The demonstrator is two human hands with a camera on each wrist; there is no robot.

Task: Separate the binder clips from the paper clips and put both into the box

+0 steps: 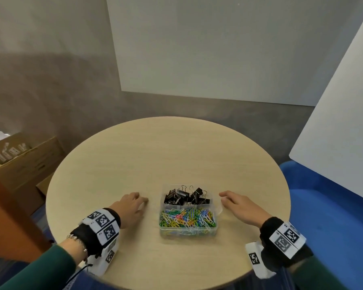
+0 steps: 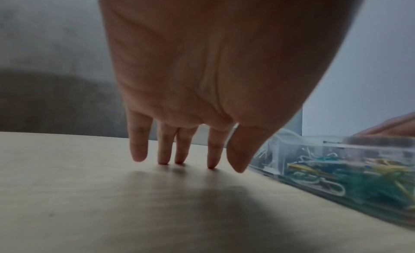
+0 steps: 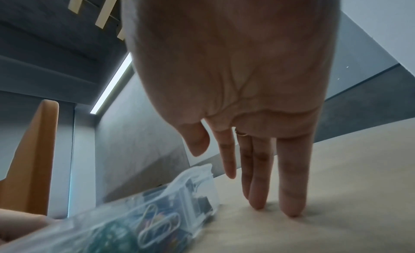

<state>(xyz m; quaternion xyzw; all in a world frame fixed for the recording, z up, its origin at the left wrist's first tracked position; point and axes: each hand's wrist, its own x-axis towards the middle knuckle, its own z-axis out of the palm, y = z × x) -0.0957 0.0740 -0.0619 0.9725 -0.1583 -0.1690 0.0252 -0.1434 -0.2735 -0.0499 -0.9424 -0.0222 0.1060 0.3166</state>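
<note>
Head view: on a round wooden table [image 1: 134, 155], a clear plastic box [image 1: 188, 232] sits near the front edge, black binder clips [image 1: 187, 196] in its far compartment, coloured paper clips [image 1: 187, 218] in the near one. Sorting looks complete; no loose clips show. Left hand [image 1: 128, 208] and right hand [image 1: 242, 206] rest either side, fingers spread, holding nothing. Bare tabletop surrounds them.
</note>
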